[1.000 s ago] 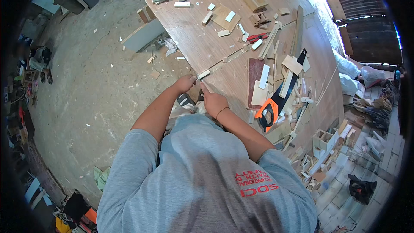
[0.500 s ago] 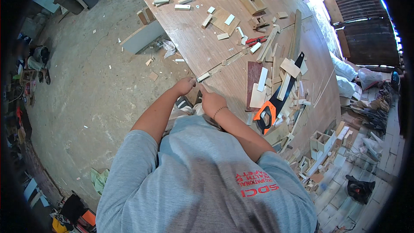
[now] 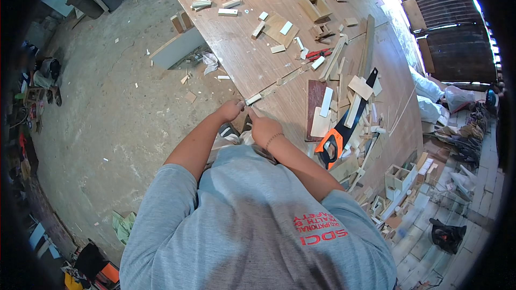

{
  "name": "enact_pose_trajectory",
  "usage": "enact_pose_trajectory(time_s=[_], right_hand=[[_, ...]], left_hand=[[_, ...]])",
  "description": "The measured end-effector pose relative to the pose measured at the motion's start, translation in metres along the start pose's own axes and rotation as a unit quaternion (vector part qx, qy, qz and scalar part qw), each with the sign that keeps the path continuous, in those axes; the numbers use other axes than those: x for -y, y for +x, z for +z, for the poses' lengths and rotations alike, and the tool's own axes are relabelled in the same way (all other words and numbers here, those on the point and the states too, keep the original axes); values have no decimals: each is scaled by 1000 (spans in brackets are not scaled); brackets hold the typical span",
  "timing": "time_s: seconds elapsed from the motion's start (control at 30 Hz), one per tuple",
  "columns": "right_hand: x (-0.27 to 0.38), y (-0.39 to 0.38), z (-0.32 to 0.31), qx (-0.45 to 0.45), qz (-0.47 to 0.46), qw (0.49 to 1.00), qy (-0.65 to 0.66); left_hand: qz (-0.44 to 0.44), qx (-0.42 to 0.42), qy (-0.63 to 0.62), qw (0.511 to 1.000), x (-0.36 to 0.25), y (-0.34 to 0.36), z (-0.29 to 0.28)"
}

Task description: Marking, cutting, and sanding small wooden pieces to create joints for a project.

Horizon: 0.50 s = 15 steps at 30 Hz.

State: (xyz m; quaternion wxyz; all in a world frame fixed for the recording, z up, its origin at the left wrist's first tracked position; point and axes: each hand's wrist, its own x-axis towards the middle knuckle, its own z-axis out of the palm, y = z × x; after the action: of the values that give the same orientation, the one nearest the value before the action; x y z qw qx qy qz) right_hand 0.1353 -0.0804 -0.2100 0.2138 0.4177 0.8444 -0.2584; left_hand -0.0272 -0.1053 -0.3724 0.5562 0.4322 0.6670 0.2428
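Note:
My left hand [image 3: 230, 110] is at the near left edge of the table, its fingers closed in a pinch. Close beside it, my right hand [image 3: 266, 129] is curled, with its index finger reaching toward the left fingertips. Whatever lies between the fingers is too small to make out. Just beyond the fingertips, a small pale wood block [image 3: 253, 99] rests at the table's edge. A thin wooden strip [image 3: 292, 74] runs from near that block toward the table's middle. To the right lies a handsaw [image 3: 332, 144] with an orange and black handle, a wood piece across its blade.
The brown tabletop [image 3: 231, 43] carries scattered wood offcuts, red-handled pliers [image 3: 320, 53], an open wooden box [image 3: 315, 8] and a dark red board [image 3: 315, 104]. A grey panel [image 3: 177, 48] leans beside the table at left. More wood pieces [image 3: 398, 182] lie at lower right.
Both hands stay at the table edge in nearly the same pose. The whole view has shifted slightly.

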Motion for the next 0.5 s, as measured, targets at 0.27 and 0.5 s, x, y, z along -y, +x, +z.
enact_pose_trajectory(time_s=[0.27,0.5], right_hand=[[-4,-32,-17,14,-19,1000,9],[2,-14,-7,16,-6,1000,12]], left_hand=[[-9,4,-12,1000,4,-3,-2],[-6,3,-24,1000,11,1,-1]])
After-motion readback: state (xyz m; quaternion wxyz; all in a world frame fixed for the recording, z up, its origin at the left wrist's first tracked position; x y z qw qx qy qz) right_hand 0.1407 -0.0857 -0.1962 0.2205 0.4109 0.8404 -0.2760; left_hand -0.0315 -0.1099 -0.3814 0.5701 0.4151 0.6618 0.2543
